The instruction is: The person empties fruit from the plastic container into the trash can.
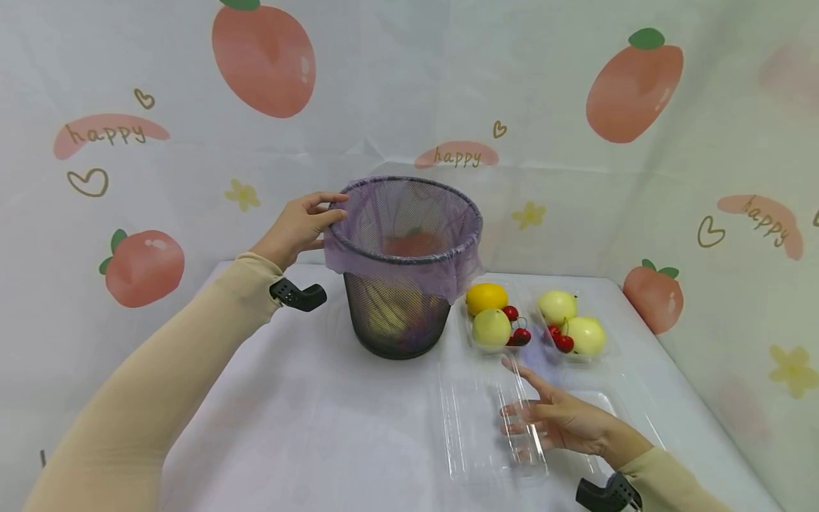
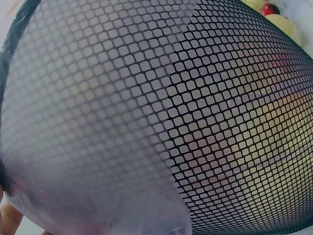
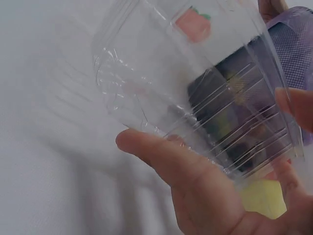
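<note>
A black mesh wastebasket stands upright, lined with a thin purple bag folded over its rim. My left hand grips the rim at its left side; only fingertips show in the left wrist view. Yellow and reddish shapes show dimly through the mesh. My right hand holds a clear plastic box above the table, right of the basket. Several of its fingers show through the plastic in the head view. In the right wrist view the thumb lies along the box's edge.
Behind the right hand sit two clear trays of fruit: one with a yellow lemon-like fruit, a pale green fruit and cherries, the other with pale green fruits and cherries. Another clear plastic piece lies beneath the right hand. Printed cloth hangs behind.
</note>
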Tool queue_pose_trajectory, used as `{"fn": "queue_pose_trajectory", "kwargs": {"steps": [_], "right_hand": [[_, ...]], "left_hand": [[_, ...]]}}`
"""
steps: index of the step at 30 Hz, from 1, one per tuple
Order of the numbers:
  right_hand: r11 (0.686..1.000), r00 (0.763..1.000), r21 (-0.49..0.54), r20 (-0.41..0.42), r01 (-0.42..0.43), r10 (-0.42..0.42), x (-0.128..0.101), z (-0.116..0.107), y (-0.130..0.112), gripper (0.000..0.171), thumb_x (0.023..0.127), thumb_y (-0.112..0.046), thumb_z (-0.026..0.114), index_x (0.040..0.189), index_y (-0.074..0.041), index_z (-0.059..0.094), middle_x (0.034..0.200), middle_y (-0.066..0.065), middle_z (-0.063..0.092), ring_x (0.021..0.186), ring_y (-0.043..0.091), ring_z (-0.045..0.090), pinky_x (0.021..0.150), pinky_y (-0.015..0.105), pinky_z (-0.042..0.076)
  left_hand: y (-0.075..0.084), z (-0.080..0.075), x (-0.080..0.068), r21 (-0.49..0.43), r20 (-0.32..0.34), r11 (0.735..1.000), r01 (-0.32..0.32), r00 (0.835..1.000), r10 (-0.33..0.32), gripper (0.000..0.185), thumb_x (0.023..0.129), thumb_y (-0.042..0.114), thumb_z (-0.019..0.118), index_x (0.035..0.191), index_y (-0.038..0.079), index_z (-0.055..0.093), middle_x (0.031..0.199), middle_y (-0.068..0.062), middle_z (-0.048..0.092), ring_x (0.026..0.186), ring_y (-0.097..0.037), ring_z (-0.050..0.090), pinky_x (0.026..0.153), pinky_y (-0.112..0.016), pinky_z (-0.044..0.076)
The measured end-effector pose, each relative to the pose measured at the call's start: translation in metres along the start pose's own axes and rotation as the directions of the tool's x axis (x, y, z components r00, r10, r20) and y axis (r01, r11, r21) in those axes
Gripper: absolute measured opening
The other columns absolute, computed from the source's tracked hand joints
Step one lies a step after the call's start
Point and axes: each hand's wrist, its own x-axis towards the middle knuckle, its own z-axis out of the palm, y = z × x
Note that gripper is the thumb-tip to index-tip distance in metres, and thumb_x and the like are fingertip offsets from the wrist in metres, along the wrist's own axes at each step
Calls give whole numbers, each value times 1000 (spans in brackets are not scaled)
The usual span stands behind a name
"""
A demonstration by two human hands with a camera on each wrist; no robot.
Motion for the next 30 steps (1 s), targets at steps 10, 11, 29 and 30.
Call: {"fn": "queue_pose_trajectory", "kwargs": {"steps": [10, 11, 29, 30], "right_hand": [[998, 995, 21, -80, -59, 60, 2, -1, 6, 83, 99, -5, 47, 154, -39, -6, 146, 40, 14, 120, 35, 55, 92, 59, 50], [998, 995, 23, -82, -63, 64, 2, -1, 6, 84, 99, -5, 47, 154, -38, -6, 146, 39, 15, 120, 35, 55, 92, 59, 50], [995, 996, 43, 3, -91, 91, 1, -4, 3, 83, 98, 0, 45, 154, -34, -5, 134, 26, 37, 119, 31, 55, 92, 58, 49], [995, 995, 42, 0, -95, 95, 1, -4, 3, 84, 97, 1, 46, 155, -34, -4, 133, 26, 36, 118, 31, 55, 92, 58, 50]], "left_hand": [[0, -1, 1, 3, 2, 1000, 6, 1000, -6, 46, 98, 26, 58, 142, 23, 48, 140, -8, 47, 118, -19, 49, 107, -44, 43], [0, -1, 1, 2, 2, 1000, 7, 1000, -7, 46, 98, 26, 58, 142, 23, 49, 140, -9, 47, 118, -19, 49, 107, -44, 43], [0, 0, 1, -3, 5, 1000, 4, 1000, -4, 46, 98, 26, 58, 142, 21, 49, 139, -9, 47, 120, -22, 49, 107, -46, 43], [0, 0, 1, -3, 4, 1000, 2, 1000, -2, 46, 97, 26, 58, 142, 20, 49, 138, -9, 47, 119, -21, 49, 107, -46, 43]]}}
